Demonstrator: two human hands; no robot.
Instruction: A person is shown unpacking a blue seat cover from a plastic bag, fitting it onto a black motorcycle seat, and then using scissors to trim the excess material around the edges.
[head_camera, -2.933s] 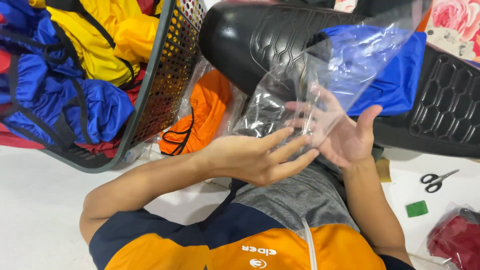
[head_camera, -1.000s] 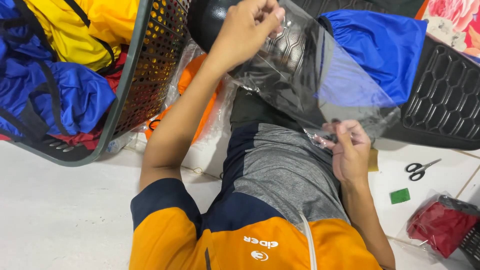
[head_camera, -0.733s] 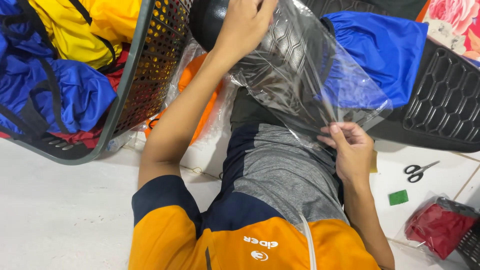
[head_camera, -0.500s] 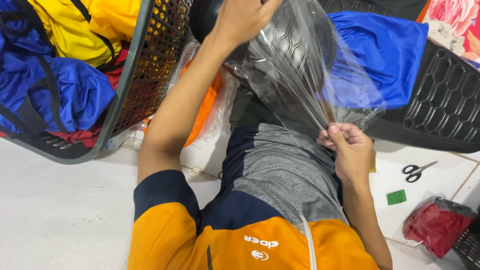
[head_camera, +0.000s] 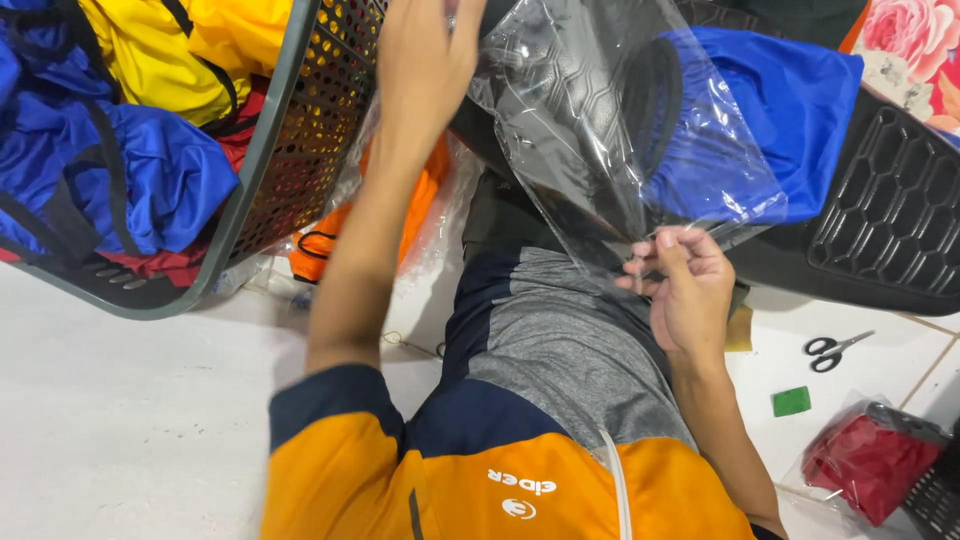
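Both hands are on 1 clear plastic bag (head_camera: 620, 140), stretched out w/ its lower corner over the person's lap and the rest in front of the black hex-pattern seat (head_camera: 890, 220). Right hand (head_camera: 685, 290) is curled shut, thumb + fingers pinching the bag's lower corner. Left hand (head_camera: 425, 60) is up at the top edge of frame by the bag's upper corner; its fingers are cut off by the frame, so can't tell how closed it is or if it really grips the plastic.

Through the bag you can see 1 folded blue garment (head_camera: 770, 120) lying on the seat, behind the plastic, not inside it afaict.

Other stuff, counted:
- 1 dark perforated laundry basket (head_camera: 290, 170) on the left, tilted, stuffed w/ yellow and blue clothes, some red underneath
- 1 orange garment in clear wrap (head_camera: 400, 220) btw the basket and the person's leg
- 1 pair of black-handled scissors (head_camera: 830, 350) on the white floor, right side
- 1 small green square (head_camera: 791, 401) just below the scissors
- 1 red garment in a bag (head_camera: 865, 460) in the bottom right corner

Person wears an orange/navy top, grey shorts.
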